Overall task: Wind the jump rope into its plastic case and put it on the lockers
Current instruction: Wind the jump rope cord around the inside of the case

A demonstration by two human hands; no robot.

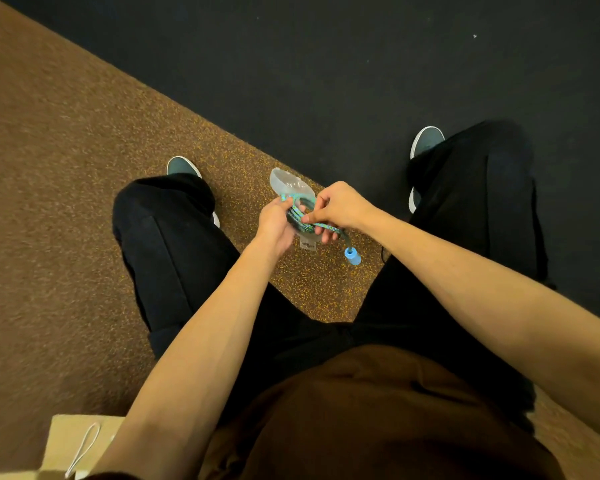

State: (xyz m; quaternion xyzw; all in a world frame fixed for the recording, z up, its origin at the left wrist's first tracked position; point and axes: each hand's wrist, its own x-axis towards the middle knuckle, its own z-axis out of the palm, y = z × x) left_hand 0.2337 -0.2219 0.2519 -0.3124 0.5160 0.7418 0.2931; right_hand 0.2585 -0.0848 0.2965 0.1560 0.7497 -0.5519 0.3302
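Frame centre: left hand (274, 225) cups clear case (290, 184) from below, steadying it, lid open. Right hand (338, 206) pinches rope (297, 211), guiding coils in. Blue end piece (352, 256) dangles unwound. Lockers unseen.

No legible text, brand, number or sign found. The tab of the clear plastic case (307, 244) bears a small dark marking, too blurred to read.
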